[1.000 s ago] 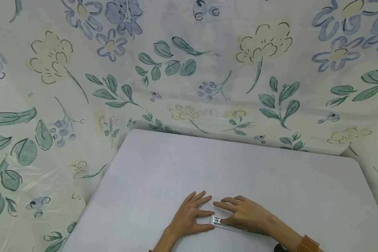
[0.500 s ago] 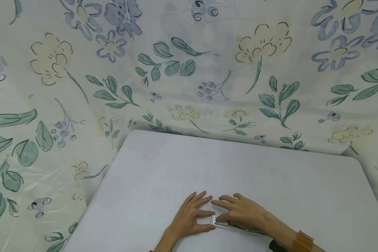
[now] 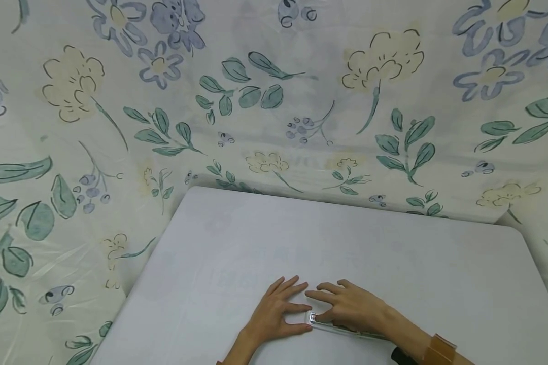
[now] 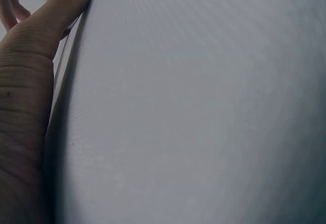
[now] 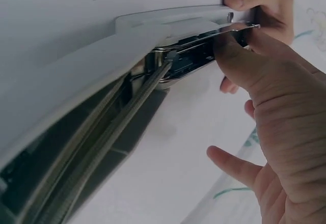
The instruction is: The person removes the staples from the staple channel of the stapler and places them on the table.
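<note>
A stapler (image 3: 311, 319) lies on the white table with its top swung open. The right wrist view shows its pale base (image 5: 173, 20), its metal staple channel (image 5: 191, 58) and a spring-covered rod (image 5: 114, 127) running back from the channel. My left hand (image 3: 272, 318) holds the front end between thumb and forefinger, other fingers spread on the table. My right hand (image 3: 361, 306) grips the channel near that end, its thumb (image 5: 239, 63) at the opening and its other fingers extended. Whether staples lie inside the channel is hidden by the thumb.
The white table (image 3: 347, 243) has rounded far corners and reaches back to a floral-printed sheet (image 3: 265, 121), which also hangs at the left and right. A brown band (image 3: 440, 350) and a dark object (image 3: 402, 356) sit at my right wrist.
My right hand has slid slightly left along the stapler toward its front end, covering more of the channel, then stayed nearly still. My left hand has kept its place.
</note>
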`<state>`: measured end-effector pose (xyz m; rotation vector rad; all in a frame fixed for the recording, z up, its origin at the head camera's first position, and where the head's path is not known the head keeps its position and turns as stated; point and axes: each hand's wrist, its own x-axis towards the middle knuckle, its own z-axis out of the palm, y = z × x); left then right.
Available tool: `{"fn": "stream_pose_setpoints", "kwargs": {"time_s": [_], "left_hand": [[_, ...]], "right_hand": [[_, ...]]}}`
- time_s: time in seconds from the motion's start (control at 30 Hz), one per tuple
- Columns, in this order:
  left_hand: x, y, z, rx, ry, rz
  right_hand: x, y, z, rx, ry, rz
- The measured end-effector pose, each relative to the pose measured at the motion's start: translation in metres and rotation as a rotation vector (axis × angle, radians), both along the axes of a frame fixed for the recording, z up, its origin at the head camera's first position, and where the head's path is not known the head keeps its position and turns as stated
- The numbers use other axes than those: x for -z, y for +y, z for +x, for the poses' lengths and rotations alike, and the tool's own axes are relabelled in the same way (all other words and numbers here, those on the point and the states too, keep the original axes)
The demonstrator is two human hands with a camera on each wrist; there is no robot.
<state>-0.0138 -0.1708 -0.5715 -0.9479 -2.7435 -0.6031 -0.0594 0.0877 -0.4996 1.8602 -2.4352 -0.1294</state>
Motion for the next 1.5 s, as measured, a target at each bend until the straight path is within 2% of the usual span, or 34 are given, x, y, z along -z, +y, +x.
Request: {"fn": "stream_pose_setpoints", "kwargs": {"time_s": [0.33,0.57,0.73,0.9,0.97,1.03,1.2,1.33,1.5], "left_hand": [[0.0,0.0,0.001,0.002,-0.016,0.002],[-0.001,-0.002,0.0,-0.008,-0.005,-0.001],[-0.001,-0.002,-0.001,-0.029,-0.025,-0.003],[0.0,-0.002,0.0,-0.028,0.001,0.003],[0.001,-0.002,0.0,-0.024,0.018,0.009],[0.001,-0.002,-0.001,-0.022,0.029,0.013],[0.0,-0.002,-0.001,-0.014,0.026,0.016],[0.0,-0.003,-0.002,-0.016,0.022,0.018],[0.001,-0.003,-0.004,-0.013,0.031,0.026]], "right_hand": [[-0.005,0.002,0.004,0.003,-0.035,-0.027],[-0.025,0.006,-0.002,0.085,-0.102,-0.077],[-0.036,0.032,-0.018,0.181,-0.082,-0.223],[-0.035,0.073,-0.029,0.283,-0.011,-0.429],[-0.033,0.092,-0.029,0.346,-0.002,-0.489],[-0.03,0.112,-0.026,0.442,-0.009,-0.525],[-0.009,0.153,-0.001,0.755,-0.063,-0.549],[0.021,0.165,0.027,0.953,-0.124,-0.516],[0.057,0.162,0.055,1.121,-0.187,-0.494]]}}
